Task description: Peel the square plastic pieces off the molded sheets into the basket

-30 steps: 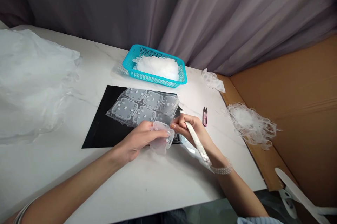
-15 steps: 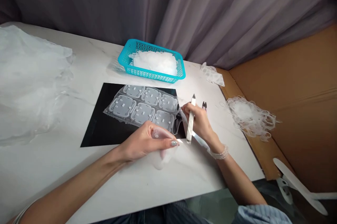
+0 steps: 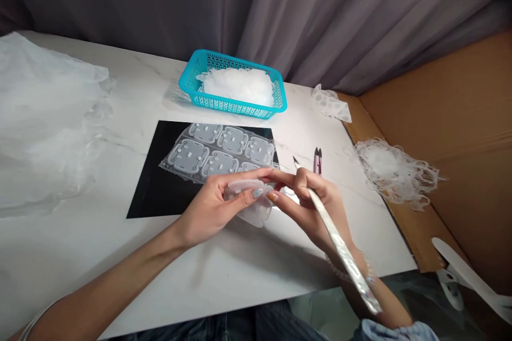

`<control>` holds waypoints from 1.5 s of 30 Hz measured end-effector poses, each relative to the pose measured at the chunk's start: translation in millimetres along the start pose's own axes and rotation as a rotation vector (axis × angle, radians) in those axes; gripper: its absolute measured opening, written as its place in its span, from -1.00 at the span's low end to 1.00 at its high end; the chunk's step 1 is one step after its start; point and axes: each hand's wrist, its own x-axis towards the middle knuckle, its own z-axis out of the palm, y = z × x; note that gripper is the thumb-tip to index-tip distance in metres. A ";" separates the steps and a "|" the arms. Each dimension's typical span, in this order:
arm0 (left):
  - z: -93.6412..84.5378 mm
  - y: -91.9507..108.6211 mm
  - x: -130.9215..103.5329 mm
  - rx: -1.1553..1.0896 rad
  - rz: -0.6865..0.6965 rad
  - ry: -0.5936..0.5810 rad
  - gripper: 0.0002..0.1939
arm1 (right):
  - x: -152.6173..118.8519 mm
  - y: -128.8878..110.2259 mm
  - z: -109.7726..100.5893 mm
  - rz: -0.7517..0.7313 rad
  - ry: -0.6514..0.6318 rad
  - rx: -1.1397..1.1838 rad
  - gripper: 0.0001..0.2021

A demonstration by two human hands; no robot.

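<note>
Just in front of the black mat (image 3: 148, 191), my left hand (image 3: 216, 205) pinches a translucent white plastic piece (image 3: 256, 213). My right hand (image 3: 316, 205) meets it from the right, thumb and forefinger closed at the piece's right edge. A pen-like tool (image 3: 344, 255) with a pearly white handle also sits in my right hand, its dark tip pointing away and its handle running back over the wrist. On the mat lies a translucent sheet of rounded-square moulded pieces (image 3: 188, 155), partly hidden by my hands.
A blue basket (image 3: 236, 108) holding white pieces stands behind the mat. Small snips (image 3: 317, 160) lie beyond my right hand. Stacked translucent sheets (image 3: 48, 127) cover the left side. Stringy offcuts (image 3: 396, 170) and a scrap (image 3: 331, 103) lie near the cardboard (image 3: 452, 133) at right.
My right hand has moved from the sheet's right edge to the piece in my left hand. The pen-like tool has swung so its handle points back toward my forearm. The view has shifted slightly.
</note>
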 end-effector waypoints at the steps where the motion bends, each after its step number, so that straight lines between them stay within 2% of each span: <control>1: 0.1 -1.2 -0.2 -0.009 -0.014 0.006 -0.67 | 0.0 1.2 0.7 0.041 -0.004 0.033 -0.52; 8: 2.6 -11.8 0.1 -0.176 -0.078 0.008 -0.72 | -3.4 4.3 4.2 0.132 0.014 0.289 -0.54; 12: 3.9 -11.8 1.4 -0.305 -0.141 -0.030 -0.69 | -4.1 7.5 4.2 0.156 0.030 0.301 -0.53; 17: -1.7 -8.1 1.7 -0.417 -0.211 -0.008 -0.69 | -0.9 17.1 2.5 0.140 0.107 0.335 -0.54; 27: -7.1 -1.1 2.7 -0.467 -0.222 -0.022 -0.76 | 4.7 30.2 -2.1 0.162 0.170 0.365 -0.54; 29: -7.8 -1.1 3.2 -0.510 -0.268 0.017 -0.75 | 3.5 28.6 -2.5 0.129 0.205 0.361 -0.55; 31: -9.1 -1.8 3.9 -0.572 -0.388 0.065 -0.66 | 1.2 25.2 -2.6 0.051 0.227 0.335 -0.56; 32: -10.0 -2.2 4.1 -0.604 -0.452 0.069 -0.61 | -0.2 23.1 -2.6 0.000 0.203 0.310 -0.56; 34: -11.5 -3.1 4.4 -0.655 -0.505 0.036 -0.58 | -3.1 19.7 -3.0 -0.093 0.050 0.251 -0.57; 36: -12.5 -3.2 4.1 -0.650 -0.434 0.001 -0.70 | -4.9 18.7 -4.2 -0.150 -0.119 0.218 -0.59; 38: -12.9 -2.7 3.5 -0.607 -0.334 0.007 -0.74 | -5.0 21.0 -5.9 -0.168 -0.157 0.248 -0.62; 41: -13.8 -2.3 2.9 -0.585 -0.270 0.024 -0.63 | -2.4 28.0 -8.0 -0.122 -0.010 0.323 -0.65; 45: -17.7 -4.9 2.0 -0.640 -0.246 -0.048 -0.53 | 2.1 34.8 -7.8 0.001 0.127 0.345 -0.68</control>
